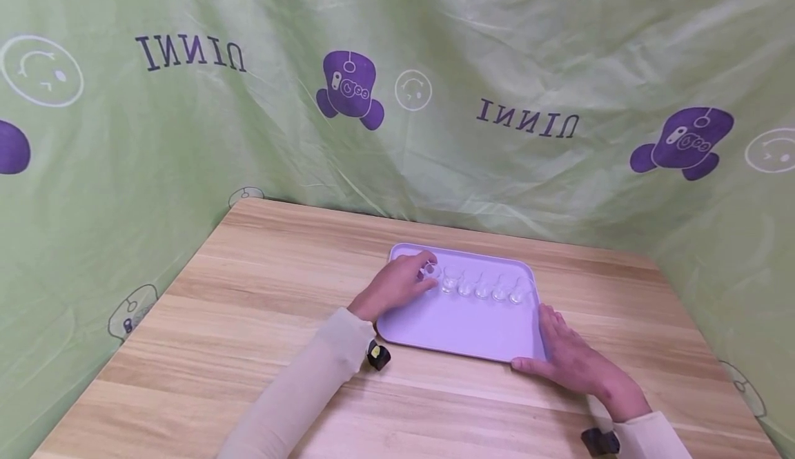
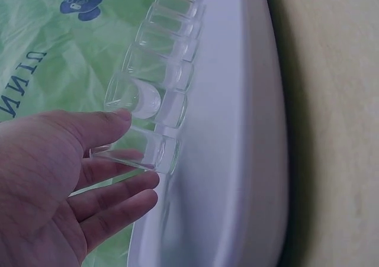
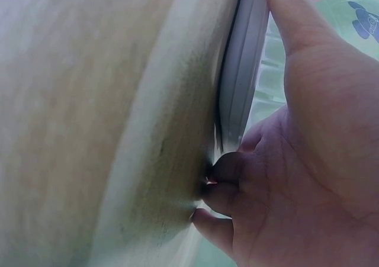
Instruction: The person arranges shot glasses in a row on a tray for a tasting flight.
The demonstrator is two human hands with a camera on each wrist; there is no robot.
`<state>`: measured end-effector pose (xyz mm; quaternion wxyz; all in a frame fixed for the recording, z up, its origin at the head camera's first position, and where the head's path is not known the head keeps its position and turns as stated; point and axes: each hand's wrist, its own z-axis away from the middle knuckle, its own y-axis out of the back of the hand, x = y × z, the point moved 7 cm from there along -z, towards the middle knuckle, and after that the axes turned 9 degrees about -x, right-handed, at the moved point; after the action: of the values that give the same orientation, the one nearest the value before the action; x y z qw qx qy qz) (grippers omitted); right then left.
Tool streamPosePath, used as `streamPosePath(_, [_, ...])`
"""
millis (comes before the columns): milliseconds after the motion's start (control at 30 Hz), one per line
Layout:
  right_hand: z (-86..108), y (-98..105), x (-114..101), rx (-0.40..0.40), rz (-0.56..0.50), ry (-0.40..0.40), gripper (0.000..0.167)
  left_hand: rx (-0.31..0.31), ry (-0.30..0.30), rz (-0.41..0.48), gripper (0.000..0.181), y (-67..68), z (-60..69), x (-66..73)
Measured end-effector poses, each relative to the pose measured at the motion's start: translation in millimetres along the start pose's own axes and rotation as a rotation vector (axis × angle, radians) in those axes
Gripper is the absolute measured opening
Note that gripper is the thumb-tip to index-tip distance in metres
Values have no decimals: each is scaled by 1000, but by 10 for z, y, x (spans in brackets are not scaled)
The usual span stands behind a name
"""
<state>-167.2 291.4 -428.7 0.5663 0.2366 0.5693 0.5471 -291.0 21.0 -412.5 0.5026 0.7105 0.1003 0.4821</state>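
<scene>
A lilac tray [image 1: 459, 328] lies on the table, carrying a row of several small clear glasses [image 1: 482, 289] along its far half. My left hand [image 1: 400, 283] reaches over the tray's left side and holds the leftmost glass [image 2: 133, 151] between thumb and forefinger. Its other fingers are stretched out below that glass in the left wrist view. At the tray's near right corner, my right hand [image 1: 568, 355] holds the rim, thumb along the front edge and fingers against the right side. Bent fingertips meet the table beside the tray wall [image 3: 240, 71] in the right wrist view.
The wooden table [image 1: 248, 293] extends around the tray on all sides. A green curtain [image 1: 279, 134] with purple prints hangs behind and beside the table. Dark wrist devices show at the left cuff [image 1: 338, 342] and the right cuff [image 1: 646, 438].
</scene>
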Motion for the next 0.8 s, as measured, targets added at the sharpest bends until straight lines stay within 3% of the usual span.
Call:
streamPosePath(467, [-8, -1, -1, 15, 4, 17, 120, -14, -2, 62, 37, -34, 8, 7])
streamPosePath(800, [-5, 3, -7, 1, 3, 10, 120, -34, 11, 58, 34, -55, 6, -5])
